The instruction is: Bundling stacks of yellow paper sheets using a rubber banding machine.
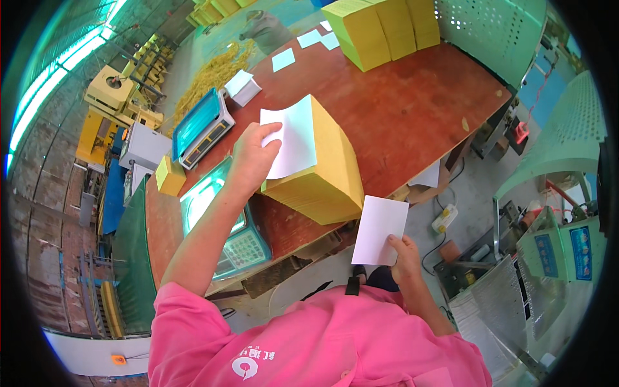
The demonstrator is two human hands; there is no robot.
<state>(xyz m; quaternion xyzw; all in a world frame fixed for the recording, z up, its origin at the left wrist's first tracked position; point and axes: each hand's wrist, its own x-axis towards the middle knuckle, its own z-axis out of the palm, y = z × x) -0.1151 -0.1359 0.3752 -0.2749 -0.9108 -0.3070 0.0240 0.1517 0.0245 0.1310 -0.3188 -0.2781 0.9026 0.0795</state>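
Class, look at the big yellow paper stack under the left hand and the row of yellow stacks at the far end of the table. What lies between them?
Only bare reddish-brown tabletop separates the near yellow stack from the far yellow stacks, as the head view shows.

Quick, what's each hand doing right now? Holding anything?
Left hand: closed on the white sheet lying on top of the yellow paper stack.
Right hand: closed on a separate white card, held off the table's edge.

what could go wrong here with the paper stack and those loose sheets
The yellow paper stack sits close to the table's front edge, so a push from the left hand might tip it off. The white sheet on top curls upward and could slide away. The right hand pinches another sheet by one corner only.
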